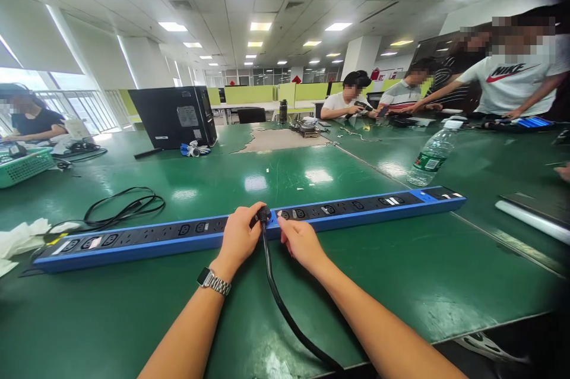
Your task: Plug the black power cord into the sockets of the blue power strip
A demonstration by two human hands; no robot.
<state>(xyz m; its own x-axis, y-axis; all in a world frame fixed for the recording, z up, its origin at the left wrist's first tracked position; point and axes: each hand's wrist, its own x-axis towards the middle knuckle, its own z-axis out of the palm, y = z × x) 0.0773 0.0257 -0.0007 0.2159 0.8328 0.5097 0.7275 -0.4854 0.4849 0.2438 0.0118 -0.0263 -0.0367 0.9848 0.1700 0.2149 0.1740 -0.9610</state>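
A long blue power strip (164,243) with black socket panels lies across the green table. Near its middle, my left hand (238,231) closes thumb and fingers around a black plug (264,212). The plug sits at the strip's top face; whether its pins are in a socket is hidden. A thick black cable (276,293) runs from it down over the near table edge. My right hand (303,243), just right of the plug, is closed with curled fingers at the strip's front edge. Anything between those fingertips is too small to make out.
A black computer case (171,117) with gloves (195,149) stands beyond the strip. A water bottle (430,156) is behind its right end. Left lie a coiled black cord (127,205), white tissue (22,239) and a green basket (27,165). Other people sit or stand around the table.
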